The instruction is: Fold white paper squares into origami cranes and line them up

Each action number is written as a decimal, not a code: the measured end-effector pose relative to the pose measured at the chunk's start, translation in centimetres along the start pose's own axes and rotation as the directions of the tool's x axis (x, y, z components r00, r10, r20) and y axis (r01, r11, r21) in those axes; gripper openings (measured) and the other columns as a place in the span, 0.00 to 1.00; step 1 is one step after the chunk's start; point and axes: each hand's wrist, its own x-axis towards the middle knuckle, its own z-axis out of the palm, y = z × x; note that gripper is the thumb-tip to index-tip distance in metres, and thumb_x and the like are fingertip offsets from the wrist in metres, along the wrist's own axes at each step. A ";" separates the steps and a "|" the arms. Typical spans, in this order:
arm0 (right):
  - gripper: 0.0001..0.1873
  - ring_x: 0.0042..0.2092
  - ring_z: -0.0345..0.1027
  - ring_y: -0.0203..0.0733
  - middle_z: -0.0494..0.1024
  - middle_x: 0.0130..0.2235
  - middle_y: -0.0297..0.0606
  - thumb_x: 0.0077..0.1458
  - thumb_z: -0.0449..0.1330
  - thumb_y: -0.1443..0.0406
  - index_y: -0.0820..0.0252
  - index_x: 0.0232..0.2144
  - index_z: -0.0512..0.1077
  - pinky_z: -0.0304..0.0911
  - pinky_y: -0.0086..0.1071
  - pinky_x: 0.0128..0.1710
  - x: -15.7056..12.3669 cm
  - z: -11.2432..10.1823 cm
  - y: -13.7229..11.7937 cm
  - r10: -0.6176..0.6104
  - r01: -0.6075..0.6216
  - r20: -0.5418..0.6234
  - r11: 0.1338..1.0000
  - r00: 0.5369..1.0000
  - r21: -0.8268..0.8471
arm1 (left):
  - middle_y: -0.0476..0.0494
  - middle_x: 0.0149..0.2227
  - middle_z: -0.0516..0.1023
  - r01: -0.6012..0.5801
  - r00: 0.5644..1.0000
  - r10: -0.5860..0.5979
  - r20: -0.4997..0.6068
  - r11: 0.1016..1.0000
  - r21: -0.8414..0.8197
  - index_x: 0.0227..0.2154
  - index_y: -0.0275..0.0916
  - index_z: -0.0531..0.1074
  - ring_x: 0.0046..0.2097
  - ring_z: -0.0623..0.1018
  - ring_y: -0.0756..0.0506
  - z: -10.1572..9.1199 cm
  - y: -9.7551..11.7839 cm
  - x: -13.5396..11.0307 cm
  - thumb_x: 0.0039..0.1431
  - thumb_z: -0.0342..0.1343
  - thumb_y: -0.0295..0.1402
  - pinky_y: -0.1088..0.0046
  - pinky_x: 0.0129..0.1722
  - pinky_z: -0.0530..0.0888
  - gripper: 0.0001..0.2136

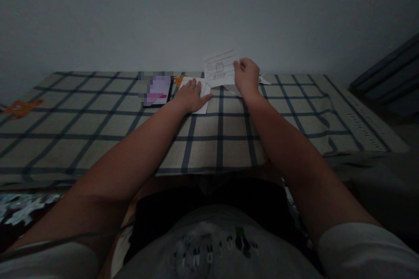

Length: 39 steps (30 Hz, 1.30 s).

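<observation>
My left hand (192, 97) lies flat, thumb spread, on white paper (200, 108) on the checked tablecloth. With fingers pinched at its right edge, my right hand (248, 77) holds up a printed paper sheet (218, 69). That sheet is tilted, showing lines of dark text and a small square mark facing me. More white paper (233, 90) shows beneath my right hand, and a pale corner (264, 79) sticks out to its right. Whether these papers are joined, I cannot tell.
A phone (159, 90) with a lit screen lies left of my left hand, partly pixelated. The checked cloth (131, 128) covers the table up to a plain wall (131, 17). Orange printed figures (24, 108) mark the cloth at left. A dark slatted object (389, 76) stands at right.
</observation>
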 end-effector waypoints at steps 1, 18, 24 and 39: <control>0.24 0.38 0.70 0.44 0.69 0.31 0.36 0.76 0.51 0.50 0.55 0.29 0.65 0.69 0.46 0.51 0.1 0.0 0.3 -0.007 0.007 -0.019 1.000 1.000 -0.001 | 0.20 0.81 0.46 0.009 1.000 -0.009 0.001 1.000 0.003 0.79 0.21 0.49 0.83 0.48 0.29 -0.1 0.1 0.0 0.76 0.41 0.57 0.55 0.81 0.49 0.45; 0.37 0.39 0.71 0.43 0.69 0.33 0.34 0.71 0.40 0.33 0.56 0.35 0.68 0.72 0.45 0.50 0.9 -2.4 -0.1 -0.053 0.065 -0.095 0.990 0.994 0.123 | 0.18 0.81 0.46 0.027 0.999 -0.028 -0.031 0.999 -0.040 0.78 0.20 0.51 0.82 0.48 0.28 0.0 0.0 0.2 0.77 0.41 0.54 0.53 0.80 0.49 0.42; 0.31 0.45 0.75 0.47 0.80 0.42 0.43 0.73 0.48 0.39 0.56 0.42 0.76 0.72 0.45 0.54 -1.9 -3.0 -4.6 -0.304 0.268 0.227 0.947 0.925 0.175 | 0.22 0.79 0.57 -0.126 0.966 0.001 -0.258 0.875 -0.468 0.74 0.22 0.62 0.82 0.53 0.35 -0.6 -0.5 0.6 0.78 0.42 0.44 0.56 0.81 0.47 0.33; 0.16 0.53 0.77 0.53 0.85 0.50 0.50 0.68 0.58 0.56 0.60 0.46 0.79 0.68 0.43 0.56 -3.8 -1.3 -5.8 -0.513 0.439 0.542 0.856 0.665 0.272 | 0.36 0.57 0.84 -0.179 0.978 -0.130 -0.160 -0.150 -0.972 0.42 0.42 0.74 0.72 0.75 0.33 -2.5 -1.2 0.3 0.55 0.57 0.43 0.55 0.70 0.76 0.14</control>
